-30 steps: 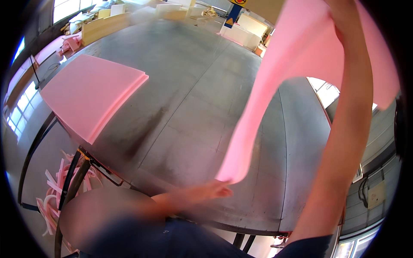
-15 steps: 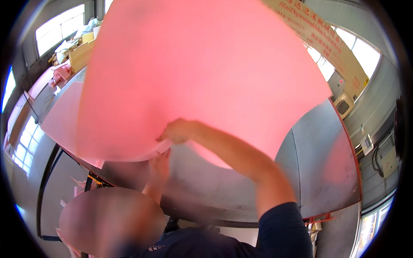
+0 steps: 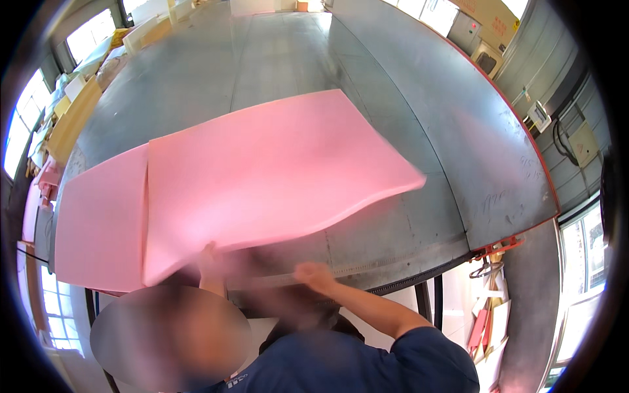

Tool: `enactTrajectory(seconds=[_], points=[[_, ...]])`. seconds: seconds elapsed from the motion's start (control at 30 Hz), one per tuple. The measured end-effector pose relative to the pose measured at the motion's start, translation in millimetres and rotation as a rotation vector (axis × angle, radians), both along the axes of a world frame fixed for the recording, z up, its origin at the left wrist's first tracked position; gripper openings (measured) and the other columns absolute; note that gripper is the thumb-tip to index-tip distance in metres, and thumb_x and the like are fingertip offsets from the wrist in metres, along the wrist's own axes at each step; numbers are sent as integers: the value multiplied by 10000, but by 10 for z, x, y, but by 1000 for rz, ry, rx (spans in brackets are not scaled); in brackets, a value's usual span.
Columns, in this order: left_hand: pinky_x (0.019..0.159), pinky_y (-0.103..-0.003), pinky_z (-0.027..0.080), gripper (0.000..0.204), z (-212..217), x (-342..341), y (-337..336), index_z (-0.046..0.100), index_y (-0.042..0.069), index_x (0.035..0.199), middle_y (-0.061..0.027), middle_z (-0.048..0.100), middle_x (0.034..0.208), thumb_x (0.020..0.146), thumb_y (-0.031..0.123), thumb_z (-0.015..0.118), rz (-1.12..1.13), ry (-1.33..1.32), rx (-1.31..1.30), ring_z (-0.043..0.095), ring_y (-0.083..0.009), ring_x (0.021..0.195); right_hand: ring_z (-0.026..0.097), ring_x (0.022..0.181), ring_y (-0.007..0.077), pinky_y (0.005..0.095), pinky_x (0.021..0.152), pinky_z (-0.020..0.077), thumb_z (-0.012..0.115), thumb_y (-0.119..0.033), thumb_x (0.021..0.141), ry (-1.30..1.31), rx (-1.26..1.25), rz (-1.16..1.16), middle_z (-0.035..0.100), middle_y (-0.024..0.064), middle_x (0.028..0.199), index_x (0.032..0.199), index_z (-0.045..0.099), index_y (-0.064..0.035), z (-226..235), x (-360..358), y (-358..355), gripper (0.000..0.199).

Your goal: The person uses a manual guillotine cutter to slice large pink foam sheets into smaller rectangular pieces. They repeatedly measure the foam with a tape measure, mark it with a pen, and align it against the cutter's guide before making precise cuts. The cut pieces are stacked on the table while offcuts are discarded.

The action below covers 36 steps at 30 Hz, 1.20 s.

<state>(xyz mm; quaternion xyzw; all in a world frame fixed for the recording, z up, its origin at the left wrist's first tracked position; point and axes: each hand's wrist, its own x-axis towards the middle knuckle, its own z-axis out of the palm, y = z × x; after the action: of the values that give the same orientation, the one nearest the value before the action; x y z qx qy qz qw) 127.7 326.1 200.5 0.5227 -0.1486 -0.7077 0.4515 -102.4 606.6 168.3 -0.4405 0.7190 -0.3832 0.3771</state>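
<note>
A large pink foam sheet (image 3: 262, 177) lies across the grey metal table, its near edge wavy and its right corner slightly raised. At its left side, a second, smaller pink foam piece (image 3: 101, 226) sits partly against it. My left hand (image 3: 211, 267) is closed at the near edge of the large sheet, fingers touching the foam. Off to its right, my right hand (image 3: 316, 277) is closed, apart from the sheet and over the table's near edge. A pale pink strip (image 3: 265, 281), smeared by motion, trails leftward from this fist. Blur at lower left hides part of my left arm.
The metal table (image 3: 380, 242) has seams and a red rim along its right side. Yellowish foam blocks (image 3: 69, 131) line the left. Scraps of foam (image 3: 486, 324) stand below the table at right. A wall-mounted box (image 3: 583, 144) with a cable hangs at far right.
The large pink sheet, raised upright before, has come down onto the table. My right hand has moved away from the sheet's edge, down and right; my left has moved slightly left and down.
</note>
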Motion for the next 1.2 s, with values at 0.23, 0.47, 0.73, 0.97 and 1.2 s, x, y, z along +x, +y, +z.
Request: enactTrajectory(seconds=[0.23,0.47,0.73,0.97,1.2], points=[[653,-276,560,299,750,-429,-580,645,55,1084,-47,665,999,802,21,737,-64,-265,-305,657,-184,833,661,876,243,376,750,547,579,-496,976,-1425,-510,-1160,670,113,1005,1204,633,-50,-378,-1614,-491,504],[878,-317,541,325,2160,-740,-1443,616,-87,1201,-101,669,1072,957,128,617,-301,-64,-728,643,-208,970,455,585,101,318,458,327,706,-77,815,-827,-737,-1288,504,-33,667,794,598,-91,934,-2882,-955,111],[870,-332,570,368,66,-279,459,568,-16,1294,-122,663,1193,945,80,637,-289,-72,-295,649,-222,1061,651,912,204,335,807,544,712,-70,889,-735,-853,-1410,674,128,1061,1197,582,62,836,-2593,786,360],[849,-362,596,295,-762,-1441,1118,576,-46,1216,-131,663,1146,929,-8,637,-461,23,0,668,-245,1020,594,769,200,364,636,487,764,-294,863,-874,-390,-1753,635,121,910,1062,613,52,-516,-3205,1827,427],[870,-350,594,361,35,-1407,1453,567,11,1272,-124,650,1207,921,-18,646,-453,57,-78,663,-249,1048,564,738,189,390,563,442,743,-297,874,-680,-342,-1692,626,111,918,1067,626,70,-635,-3312,1993,430]])
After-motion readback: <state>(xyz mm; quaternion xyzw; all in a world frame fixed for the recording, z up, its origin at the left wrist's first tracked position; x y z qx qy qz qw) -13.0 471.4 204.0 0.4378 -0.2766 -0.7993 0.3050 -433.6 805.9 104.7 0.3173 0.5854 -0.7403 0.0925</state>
